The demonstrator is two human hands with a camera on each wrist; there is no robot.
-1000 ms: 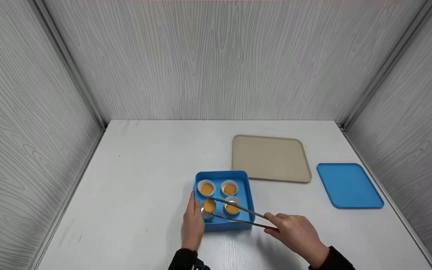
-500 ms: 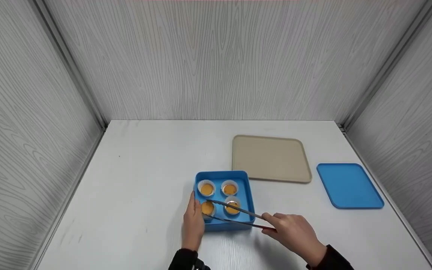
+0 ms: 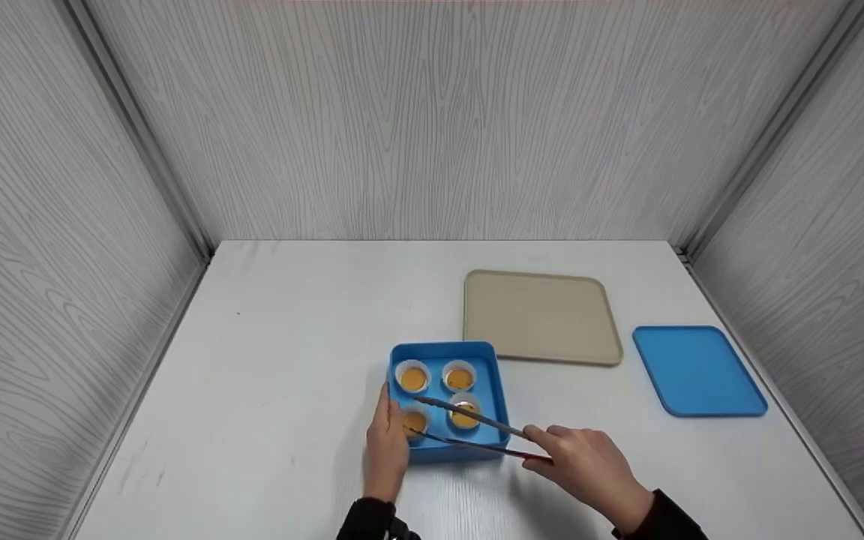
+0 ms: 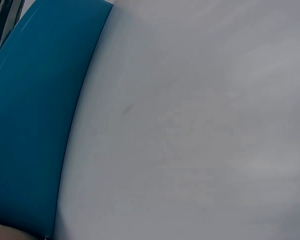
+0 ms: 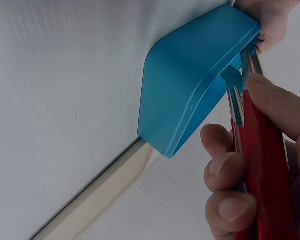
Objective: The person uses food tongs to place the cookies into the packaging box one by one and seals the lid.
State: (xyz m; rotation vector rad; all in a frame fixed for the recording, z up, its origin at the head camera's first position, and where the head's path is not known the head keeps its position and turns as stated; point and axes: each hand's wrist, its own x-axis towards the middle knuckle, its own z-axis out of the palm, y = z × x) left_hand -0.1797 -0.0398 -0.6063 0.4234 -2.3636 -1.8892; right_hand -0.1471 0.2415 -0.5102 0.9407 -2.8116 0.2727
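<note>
Since one second earlier, the near-left orange piece [image 3: 415,422] has gone down into its paper cup [image 3: 417,409]; the cup's pale rim now shows around the far side of it. The right hand [image 3: 580,459] has shifted slightly leftward with the tongs [image 5: 265,165]. The left hand [image 3: 385,450] is unchanged.

Grip, right: clamped on the red handles, thumb on one side, fingers on the other. The tong tips stand apart over the near-left cup; whether they touch the piece cannot be told.

Grip, left: laid along the outer left wall of the blue box [image 3: 456,455], fingers extended; whether the thumb hooks over the rim cannot be told.

Position: the near-left piece is inside its cup, in the box corner beside the left hand. Three further cups, each with an orange filling, stand in the same box: the far-left cup [image 3: 412,363], the far-right cup [image 3: 459,363] and the near-right cup [image 3: 464,397].

Obstructions: the upper tong arm crosses over the near-right cup, hiding part of its filling; the lower arm passes over the box's near right side.

Surroundings: a beige tray [image 3: 544,315] lies on the bench [image 3: 274,375], its near-left corner close to the box; contact cannot be confirmed. A flat blue tray [image 3: 700,371] lies farther right, well apart from the box, near the right panel [image 3: 829,225].
</note>
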